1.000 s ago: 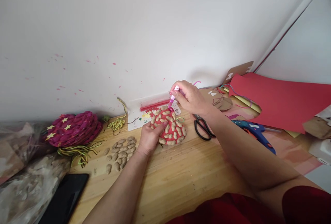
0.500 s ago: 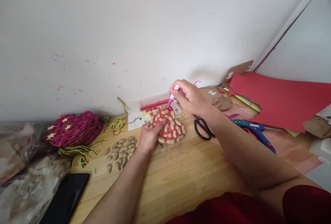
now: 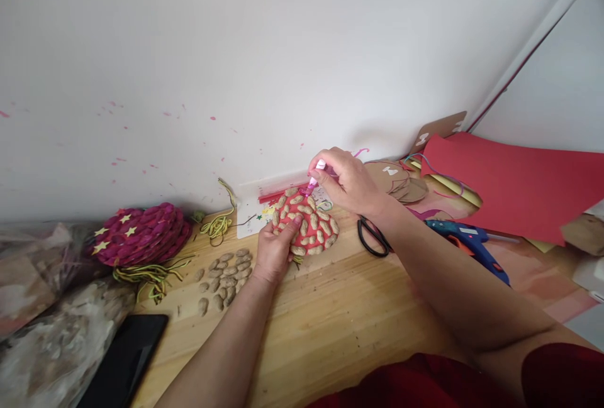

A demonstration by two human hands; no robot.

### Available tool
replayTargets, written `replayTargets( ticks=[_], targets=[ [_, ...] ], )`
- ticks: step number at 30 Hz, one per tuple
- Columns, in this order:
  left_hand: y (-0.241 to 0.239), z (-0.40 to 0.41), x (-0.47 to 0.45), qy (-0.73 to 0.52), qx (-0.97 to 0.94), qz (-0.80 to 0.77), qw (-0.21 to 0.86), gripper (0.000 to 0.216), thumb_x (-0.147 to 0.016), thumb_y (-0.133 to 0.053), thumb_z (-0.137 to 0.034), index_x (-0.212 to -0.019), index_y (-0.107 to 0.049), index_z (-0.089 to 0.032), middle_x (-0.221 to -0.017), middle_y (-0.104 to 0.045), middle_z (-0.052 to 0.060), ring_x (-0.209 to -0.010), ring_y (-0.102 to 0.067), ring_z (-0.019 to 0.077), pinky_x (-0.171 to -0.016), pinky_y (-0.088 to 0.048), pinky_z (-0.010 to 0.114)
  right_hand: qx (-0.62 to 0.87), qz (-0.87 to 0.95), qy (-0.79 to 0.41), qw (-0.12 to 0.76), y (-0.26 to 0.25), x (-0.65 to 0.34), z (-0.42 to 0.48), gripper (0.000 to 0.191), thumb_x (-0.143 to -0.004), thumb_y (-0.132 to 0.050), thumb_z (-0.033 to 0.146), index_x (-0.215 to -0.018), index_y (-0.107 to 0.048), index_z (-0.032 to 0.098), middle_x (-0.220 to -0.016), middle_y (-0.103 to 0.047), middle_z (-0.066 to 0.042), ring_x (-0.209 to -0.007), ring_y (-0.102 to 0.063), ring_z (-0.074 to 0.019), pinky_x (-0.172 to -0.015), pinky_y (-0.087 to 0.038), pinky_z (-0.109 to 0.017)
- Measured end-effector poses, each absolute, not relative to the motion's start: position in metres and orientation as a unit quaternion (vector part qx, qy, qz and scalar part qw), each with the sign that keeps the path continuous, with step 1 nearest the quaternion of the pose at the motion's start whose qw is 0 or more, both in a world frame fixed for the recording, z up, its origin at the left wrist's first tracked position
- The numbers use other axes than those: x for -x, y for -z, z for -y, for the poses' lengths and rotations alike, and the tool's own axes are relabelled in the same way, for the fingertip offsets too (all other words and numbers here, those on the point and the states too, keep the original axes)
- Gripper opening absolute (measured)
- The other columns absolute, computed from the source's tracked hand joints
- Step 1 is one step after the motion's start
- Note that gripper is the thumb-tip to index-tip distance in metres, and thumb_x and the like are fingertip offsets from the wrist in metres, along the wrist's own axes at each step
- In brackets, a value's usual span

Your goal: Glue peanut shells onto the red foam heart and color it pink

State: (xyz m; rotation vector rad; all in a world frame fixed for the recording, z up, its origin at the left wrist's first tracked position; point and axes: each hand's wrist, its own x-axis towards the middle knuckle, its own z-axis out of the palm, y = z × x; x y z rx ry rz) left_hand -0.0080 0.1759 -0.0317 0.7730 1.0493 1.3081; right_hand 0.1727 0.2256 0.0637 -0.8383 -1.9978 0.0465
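A red round piece [image 3: 313, 224] covered with peanut shells is held at its left edge by my left hand [image 3: 277, 246], thumb on top and fingers underneath. My right hand [image 3: 343, 176] is closed around a slim glitter glue pen [image 3: 315, 178], white at its upper end and sparkly magenta at its tip. The tip points down at the far edge of the red piece; whether it touches is too small to tell. Loose peanut shells [image 3: 228, 276] lie on the table left of my left hand.
Black-handled scissors [image 3: 372, 237] and a blue glue gun [image 3: 472, 244] lie to the right, near red paper [image 3: 519, 181] and cardboard discs [image 3: 396, 178]. At left are a magenta yarn piece with stars [image 3: 141, 232], a black phone [image 3: 125, 358] and plastic bags [image 3: 61, 345]. A wall [image 3: 264, 49] rises behind.
The red piece has turned a little in my left hand. The pen tip has shifted slightly left and up along its far edge. The whole view has shifted slightly.
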Motion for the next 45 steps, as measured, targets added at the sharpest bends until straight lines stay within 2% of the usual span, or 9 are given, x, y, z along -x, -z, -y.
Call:
replayTargets(
  ticks=[2, 8, 17, 26, 31, 45],
  targets=[
    [0.031, -0.176, 0.009, -0.559, -0.347, -0.45, 0.604, 0.044, -0.059, -0.094, -0.049, -0.078, -0.068, -0.019, -0.053, -0.06, -0.005, -0.033, -0.04, 0.0048, -0.027, -0.026, 0.017, 0.338, 0.809, -0.021, 0.48, -0.066, -0.172, -0.224, 0.014, -0.097, -0.056, 0.024, -0.084, -0.059, 0.022, -0.078, -0.066, -0.002, -0.077, -0.058, -0.0188, -0.079, -0.041, -0.034],
    [0.032, -0.172, 0.01, -0.525, -0.37, -0.424, 0.638, 0.049, -0.056, -0.095, -0.051, -0.079, -0.071, -0.015, -0.06, -0.065, -0.001, -0.042, -0.052, 0.0079, -0.033, -0.043, 0.019, 0.325, 0.803, -0.024, 0.5, -0.069, -0.168, -0.218, 0.014, -0.099, -0.055, 0.027, -0.089, -0.062, 0.022, -0.083, -0.069, -0.002, -0.082, -0.061, -0.0197, -0.083, -0.044, -0.034],
    [0.036, -0.173, 0.008, -0.533, -0.394, -0.407, 0.629, 0.048, -0.063, -0.092, -0.05, -0.089, -0.073, -0.014, -0.073, -0.072, 0.002, -0.053, -0.058, 0.0097, -0.04, -0.05, 0.019, 0.292, 0.808, -0.031, 0.51, -0.067, -0.157, -0.212, 0.015, -0.1, -0.055, 0.029, -0.092, -0.065, 0.022, -0.084, -0.071, -0.003, -0.081, -0.062, -0.0193, -0.08, -0.045, -0.035],
    [0.03, -0.172, 0.006, -0.542, -0.381, -0.412, 0.626, 0.049, -0.063, -0.092, -0.049, -0.094, -0.075, -0.016, -0.084, -0.076, 0.004, -0.059, -0.061, 0.0111, -0.043, -0.049, 0.019, 0.308, 0.808, -0.027, 0.502, -0.068, -0.156, -0.208, 0.014, -0.1, -0.054, 0.028, -0.092, -0.064, 0.023, -0.086, -0.072, -0.004, -0.084, -0.063, -0.0208, -0.083, -0.046, -0.037],
    [0.029, -0.172, 0.006, -0.543, -0.376, -0.411, 0.628, 0.047, -0.061, -0.093, -0.048, -0.089, -0.075, -0.015, -0.077, -0.073, 0.002, -0.056, -0.058, 0.0098, -0.043, -0.05, 0.019, 0.312, 0.796, -0.045, 0.516, -0.068, -0.155, -0.207, 0.015, -0.101, -0.055, 0.03, -0.093, -0.065, 0.023, -0.088, -0.072, -0.004, -0.085, -0.064, -0.0202, -0.081, -0.047, -0.035],
    [0.028, -0.172, 0.006, -0.548, -0.378, -0.417, 0.619, 0.047, -0.061, -0.093, -0.049, -0.088, -0.075, -0.015, -0.078, -0.074, 0.002, -0.056, -0.059, 0.0103, -0.043, -0.049, 0.019, 0.312, 0.801, -0.037, 0.51, -0.065, -0.153, -0.206, 0.013, -0.101, -0.056, 0.029, -0.094, -0.065, 0.023, -0.088, -0.072, -0.003, -0.085, -0.065, -0.0193, -0.082, -0.048, -0.034]
  ],
)
